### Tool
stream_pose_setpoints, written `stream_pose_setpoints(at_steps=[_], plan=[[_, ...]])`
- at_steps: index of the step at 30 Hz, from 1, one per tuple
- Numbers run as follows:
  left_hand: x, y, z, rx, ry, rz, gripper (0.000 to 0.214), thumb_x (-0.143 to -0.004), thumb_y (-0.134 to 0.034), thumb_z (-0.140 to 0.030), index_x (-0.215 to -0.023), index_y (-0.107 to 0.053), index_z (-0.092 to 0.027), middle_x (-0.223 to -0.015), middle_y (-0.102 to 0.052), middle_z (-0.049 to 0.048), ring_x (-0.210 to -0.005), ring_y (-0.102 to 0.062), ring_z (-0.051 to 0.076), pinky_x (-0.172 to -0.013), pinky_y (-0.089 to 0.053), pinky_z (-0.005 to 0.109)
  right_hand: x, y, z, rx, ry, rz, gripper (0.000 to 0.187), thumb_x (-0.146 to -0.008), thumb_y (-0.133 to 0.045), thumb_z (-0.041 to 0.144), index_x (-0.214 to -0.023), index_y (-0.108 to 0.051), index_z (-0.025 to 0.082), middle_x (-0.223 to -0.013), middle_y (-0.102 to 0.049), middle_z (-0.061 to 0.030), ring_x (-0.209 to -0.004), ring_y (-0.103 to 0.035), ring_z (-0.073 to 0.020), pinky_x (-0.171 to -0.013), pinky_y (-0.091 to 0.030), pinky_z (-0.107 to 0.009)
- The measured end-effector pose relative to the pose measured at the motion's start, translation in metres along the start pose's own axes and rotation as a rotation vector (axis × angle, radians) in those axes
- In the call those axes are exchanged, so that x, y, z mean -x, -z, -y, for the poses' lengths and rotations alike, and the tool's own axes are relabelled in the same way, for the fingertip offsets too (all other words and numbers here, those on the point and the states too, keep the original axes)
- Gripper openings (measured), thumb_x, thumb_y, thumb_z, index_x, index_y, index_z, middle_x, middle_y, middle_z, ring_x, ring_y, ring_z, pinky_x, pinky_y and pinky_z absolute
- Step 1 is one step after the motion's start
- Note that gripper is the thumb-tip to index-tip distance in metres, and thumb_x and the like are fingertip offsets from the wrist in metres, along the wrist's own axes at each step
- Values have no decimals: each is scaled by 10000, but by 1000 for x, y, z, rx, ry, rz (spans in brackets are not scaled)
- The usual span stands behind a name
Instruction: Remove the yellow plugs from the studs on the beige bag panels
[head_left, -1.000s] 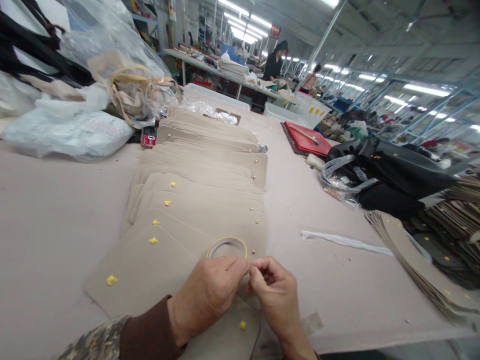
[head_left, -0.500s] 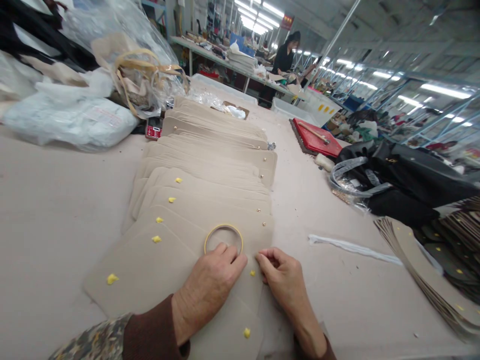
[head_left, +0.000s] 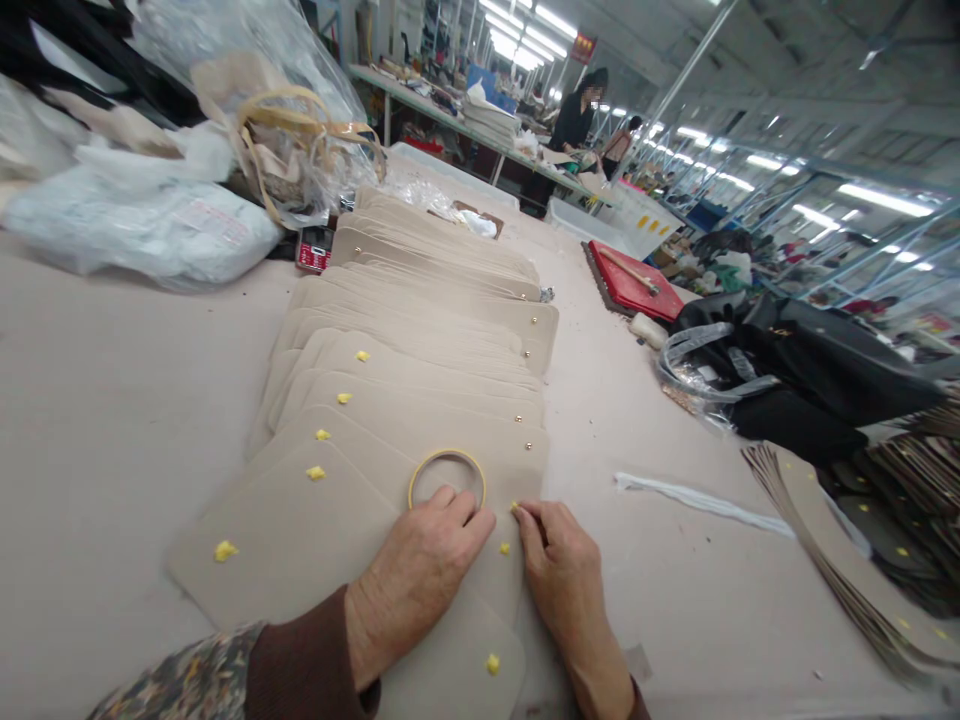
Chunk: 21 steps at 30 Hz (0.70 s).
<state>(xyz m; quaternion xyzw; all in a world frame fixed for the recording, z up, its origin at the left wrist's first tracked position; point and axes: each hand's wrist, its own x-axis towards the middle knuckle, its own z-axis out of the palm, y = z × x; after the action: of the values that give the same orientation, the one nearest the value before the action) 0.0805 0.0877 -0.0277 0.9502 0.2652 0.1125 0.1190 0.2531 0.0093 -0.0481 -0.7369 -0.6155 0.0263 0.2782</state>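
Observation:
A roll of yellow tape (head_left: pixel 448 453) stands on its edge under my left hand (head_left: pixel 420 560), whose fingers are closed on its near side. That hand rests on the beige panels (head_left: pixel 360 510), flat pieces with rounded corners that overlap in a long row. My right hand (head_left: pixel 566 565) is at the panel's right edge, thumb and forefinger pinched at a small bit of yellow tape (head_left: pixel 514 507). Just below it another yellow tape bit (head_left: pixel 505 549) sticks to the panel. More yellow bits dot the panels' left side, and small metal studs (head_left: pixel 529 446) show along the right.
Plastic-wrapped bundles (head_left: pixel 142 220) lie at the back left. On the right are a white strip (head_left: pixel 697 500), a red board (head_left: pixel 630 280) with a hammer-like tool on it, a black bag (head_left: pixel 817 370) and stacked panels (head_left: pixel 832 550). A person (head_left: pixel 574 125) stands at a far table.
The yellow bit at my right fingertips now shows, and that hand has turned slightly. My left hand stays on the roll. The view has shifted a little.

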Motion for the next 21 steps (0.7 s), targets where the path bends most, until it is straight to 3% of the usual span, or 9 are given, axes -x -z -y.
stream_pose_setpoints(at_steps=[3,8,11,16,18,21], plan=[[-1,0,-1,0,-1,-21,98,-883,-571,-101,-847,-535,-184,-832,-564,24,-773,-528,217,-674,-489,342,-8,0,4,15,-27,36,228,-937,-461,225,-850,-665,172,-787,-677,-59,-727,-638,-191,-694,-435,-282],[0,3,-2,37,-6,-98,131,-865,-554,-60,-836,-542,-187,-809,-580,25,-741,-542,221,-640,-501,344,-26,6,12,-38,-272,138,192,-870,-553,240,-708,-644,192,-638,-660,-3,-581,-595,-156,-594,-385,-254],[2,9,1,101,-28,-221,146,-901,-484,-65,-877,-556,-189,-786,-592,25,-723,-562,217,-640,-513,343,-28,15,14,-95,-323,267,208,-844,-567,235,-659,-649,186,-609,-658,2,-570,-590,-151,-553,-356,-242],[1,18,9,264,-131,-496,194,-969,-416,-115,-1083,-564,-167,-878,-687,41,-792,-657,157,-726,-551,256,-19,29,8,-256,-284,471,282,-855,-549,239,-590,-626,178,-549,-609,20,-532,-545,-128,-494,-326,-219],[0,19,10,306,-167,-552,208,-969,-459,-134,-1154,-550,-164,-952,-714,45,-846,-682,137,-775,-552,219,-15,31,5,-360,-318,424,335,-902,-516,292,-603,-617,179,-519,-567,29,-488,-513,-117,-467,-333,-216],[1,17,8,313,-193,-499,338,-976,-473,-168,-1314,-464,-156,-1085,-714,66,-923,-693,136,-817,-553,207,-10,33,5,-509,-289,185,249,-934,-510,326,-831,-684,181,-635,-625,13,-552,-565,-128,-513,-419,-220]])
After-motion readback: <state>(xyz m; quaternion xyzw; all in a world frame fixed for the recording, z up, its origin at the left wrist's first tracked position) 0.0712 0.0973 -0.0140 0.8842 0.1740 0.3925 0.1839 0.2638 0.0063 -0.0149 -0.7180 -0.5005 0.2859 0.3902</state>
